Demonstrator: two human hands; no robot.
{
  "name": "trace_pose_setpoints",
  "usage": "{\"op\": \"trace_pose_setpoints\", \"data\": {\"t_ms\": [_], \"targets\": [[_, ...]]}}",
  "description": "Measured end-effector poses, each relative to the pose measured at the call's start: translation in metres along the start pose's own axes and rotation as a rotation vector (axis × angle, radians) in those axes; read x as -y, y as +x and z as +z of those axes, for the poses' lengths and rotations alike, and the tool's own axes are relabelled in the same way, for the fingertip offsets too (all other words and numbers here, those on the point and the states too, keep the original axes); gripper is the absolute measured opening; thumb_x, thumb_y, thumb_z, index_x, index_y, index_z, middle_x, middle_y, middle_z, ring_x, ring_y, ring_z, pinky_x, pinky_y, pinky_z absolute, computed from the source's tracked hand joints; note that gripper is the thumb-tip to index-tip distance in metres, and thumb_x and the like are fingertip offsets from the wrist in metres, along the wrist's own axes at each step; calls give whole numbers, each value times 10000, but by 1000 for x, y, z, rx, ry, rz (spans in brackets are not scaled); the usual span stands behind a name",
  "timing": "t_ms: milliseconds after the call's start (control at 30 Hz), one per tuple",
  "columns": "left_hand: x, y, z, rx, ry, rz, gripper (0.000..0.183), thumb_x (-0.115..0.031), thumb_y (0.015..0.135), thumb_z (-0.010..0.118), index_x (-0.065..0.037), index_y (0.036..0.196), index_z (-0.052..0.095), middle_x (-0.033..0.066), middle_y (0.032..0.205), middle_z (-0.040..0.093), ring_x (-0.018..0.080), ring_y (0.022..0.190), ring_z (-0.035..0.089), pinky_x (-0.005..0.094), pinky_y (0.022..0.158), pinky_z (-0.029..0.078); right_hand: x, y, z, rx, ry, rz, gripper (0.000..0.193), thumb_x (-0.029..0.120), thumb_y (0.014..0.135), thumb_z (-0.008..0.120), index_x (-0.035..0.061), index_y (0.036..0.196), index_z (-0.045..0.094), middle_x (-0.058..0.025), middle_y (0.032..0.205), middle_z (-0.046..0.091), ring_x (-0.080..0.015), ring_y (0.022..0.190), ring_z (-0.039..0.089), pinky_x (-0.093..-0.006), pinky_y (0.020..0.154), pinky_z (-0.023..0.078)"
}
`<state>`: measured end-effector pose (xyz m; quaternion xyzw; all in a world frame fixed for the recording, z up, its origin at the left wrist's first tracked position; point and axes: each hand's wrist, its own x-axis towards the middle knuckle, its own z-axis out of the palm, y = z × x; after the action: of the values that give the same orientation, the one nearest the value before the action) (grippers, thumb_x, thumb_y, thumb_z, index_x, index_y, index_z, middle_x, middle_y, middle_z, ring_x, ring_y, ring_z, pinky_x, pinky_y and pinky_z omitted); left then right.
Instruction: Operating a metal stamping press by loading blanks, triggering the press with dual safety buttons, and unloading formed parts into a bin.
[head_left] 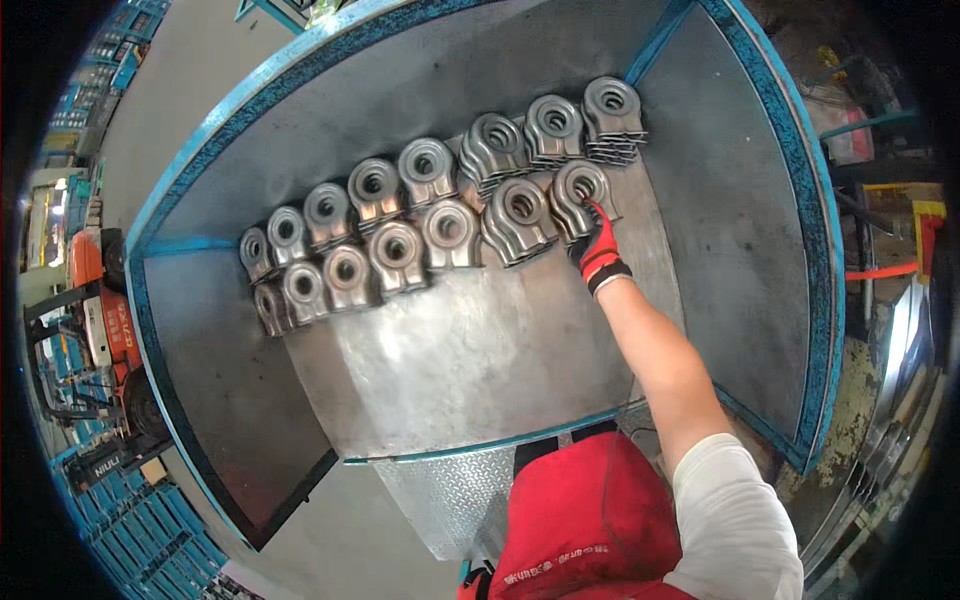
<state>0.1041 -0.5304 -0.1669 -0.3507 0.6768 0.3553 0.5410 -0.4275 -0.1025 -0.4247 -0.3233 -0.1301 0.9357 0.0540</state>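
The right hand [597, 245], in a red and black glove, reaches far out over the bin floor [470, 360] and lands on the end stack [580, 195] of the front row, fingers curled over the near edge of the ringed metal part on top; whether they pinch it or only press on it cannot be told from here. That stack stands just right of its neighbour [520, 215], and the whole front row [400, 255] runs leftward in a line, each pile nested ring up so the parts sit snug and hold their height. Behind it the back row [450, 160] leans against the bin's rear wall [420, 80], which props the piles upright. The arm is stretched nearly straight, because the rows sit deep in the blue-rimmed bin [800, 200]. The left hand is out of view. A red apron [590, 520] fills the lower edge, and an orange forklift [95, 300] stands off to the left.
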Motion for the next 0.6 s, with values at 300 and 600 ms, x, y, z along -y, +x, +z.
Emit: {"op": "trace_pose_setpoints", "data": {"t_ms": [300,600], "targets": [[-46,20,-20,-57,-256,343,320,-168,873,482,-3,1146,459,128,937,590,234,832,566,337,731,485,15,-28,20,-326,-730,162,671,608,734,529,112,1185,526,-64,1122,572,-243,1021,483,-423,861,365],[-84,42,-79,109,-537,140,394,-274,889,461,-50,1210,413,132,1012,564,250,928,562,359,774,490,34,-242,36,-155,-687,145,252,323,789,615,95,894,590,-13,732,570,-137,661,542,-279,624,444]]}}
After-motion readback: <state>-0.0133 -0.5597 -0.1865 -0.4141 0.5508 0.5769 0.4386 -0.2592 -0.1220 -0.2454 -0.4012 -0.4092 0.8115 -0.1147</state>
